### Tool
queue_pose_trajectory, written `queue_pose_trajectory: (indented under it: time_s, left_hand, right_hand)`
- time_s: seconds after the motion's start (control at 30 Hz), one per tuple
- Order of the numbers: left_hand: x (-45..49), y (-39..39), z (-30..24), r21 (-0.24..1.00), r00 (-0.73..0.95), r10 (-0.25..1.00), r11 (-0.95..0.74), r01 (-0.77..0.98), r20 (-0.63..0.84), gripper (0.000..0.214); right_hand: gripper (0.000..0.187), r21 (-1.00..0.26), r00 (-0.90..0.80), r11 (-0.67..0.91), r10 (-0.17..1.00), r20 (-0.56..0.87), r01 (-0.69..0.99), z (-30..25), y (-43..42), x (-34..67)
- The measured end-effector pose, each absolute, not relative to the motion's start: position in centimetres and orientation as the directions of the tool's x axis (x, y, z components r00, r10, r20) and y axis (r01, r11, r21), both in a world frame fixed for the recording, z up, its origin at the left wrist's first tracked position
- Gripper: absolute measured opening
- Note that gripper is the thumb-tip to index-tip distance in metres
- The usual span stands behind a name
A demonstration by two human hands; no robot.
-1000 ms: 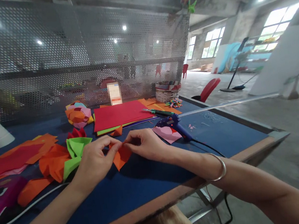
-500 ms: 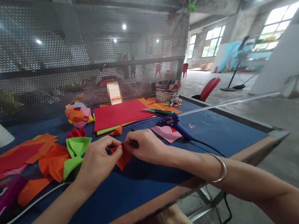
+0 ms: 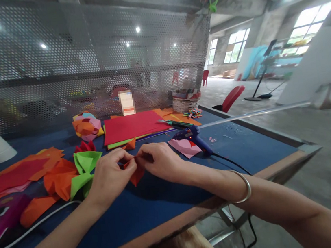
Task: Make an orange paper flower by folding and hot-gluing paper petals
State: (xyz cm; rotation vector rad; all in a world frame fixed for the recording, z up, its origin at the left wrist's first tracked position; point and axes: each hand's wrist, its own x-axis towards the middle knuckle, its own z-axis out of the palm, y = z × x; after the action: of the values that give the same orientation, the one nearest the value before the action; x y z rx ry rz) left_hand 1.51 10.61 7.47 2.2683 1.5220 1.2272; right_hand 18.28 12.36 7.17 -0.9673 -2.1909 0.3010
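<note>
Pinching orange ppr (image 3: pixel 136 176) w/ both hands (image 3: pixel 110 172) (image 3: pixel 162 161), less showing vs b4.

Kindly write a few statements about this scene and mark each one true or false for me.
1. The left hand and right hand pinch an orange piece. True.
2. The bracelet is on the left arm. False: the bracelet is on the right arm.
3. The basket stands near the mesh. True.
4. The stack's top sheet is green. False: the top sheet is red.
5. The blue glue gun lies left of both hands. False: the blue glue gun lies to their right.
</note>
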Motion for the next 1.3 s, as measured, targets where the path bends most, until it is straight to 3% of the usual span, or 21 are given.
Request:
queue_pose_trajectory:
  time_s: [0.17, 0.33, 0.5, 0.6, 0.77, 0.9, 1.07, 1.3]
  left_hand:
    - [1.6, 10.3, 7.8, 0.549, 0.142, 0.834, -0.468, 0.692, 0.532, 0.013]
    - [1.2, 10.7, 7.8, 0.654, 0.079, 0.929, -0.314, 0.688, 0.363, 0.02]
    - [1.0, 11.3, 8.0, 0.72, -0.043, 0.916, -0.285, 0.633, 0.4, 0.021]
    - [0.8, 11.4, 8.1, 0.753, -0.091, 0.906, -0.284, 0.593, 0.413, 0.02]
    - [0.8, 11.4, 8.0, 0.754, -0.099, 0.918, -0.251, 0.607, 0.385, 0.019]
    - [0.9, 11.8, 7.6, 0.742, -0.021, 0.933, -0.273, 0.613, 0.36, 0.02]
    - [1.2, 11.8, 7.4, 0.847, 0.093, 0.946, -0.319, 0.424, 0.31, 0.032]
    - [1.3, 11.2, 7.9, 0.913, 0.075, 0.976, -0.216, 0.346, 0.203, 0.026]
  right_hand:
    - [0.008, -0.468, -0.473, 0.716, 0.696, 0.541, 0.518, 7.3, 12.3, 18.4]
    - [0.013, -0.573, -0.43, 0.665, 0.747, 0.507, 0.479, 7.2, 12.6, 18.4]
    - [0.032, -0.685, -0.383, 0.552, 0.831, 0.404, 0.476, 7.5, 12.6, 18.5]
    - [0.034, -0.668, -0.429, 0.527, 0.842, 0.327, 0.525, 7.7, 12.4, 18.4]
    - [0.004, -0.642, -0.415, 0.542, 0.837, 0.356, 0.542, 7.3, 12.8, 18.5]
    - [0.016, -0.615, -0.369, 0.583, 0.813, 0.451, 0.531, 6.8, 13.4, 18.8]
    - [0.022, -0.551, -0.441, 0.636, 0.772, 0.458, 0.54, 6.8, 13.4, 18.9]
    - [0.011, -0.522, -0.465, 0.707, 0.708, 0.532, 0.478, 7.0, 13.1, 18.9]
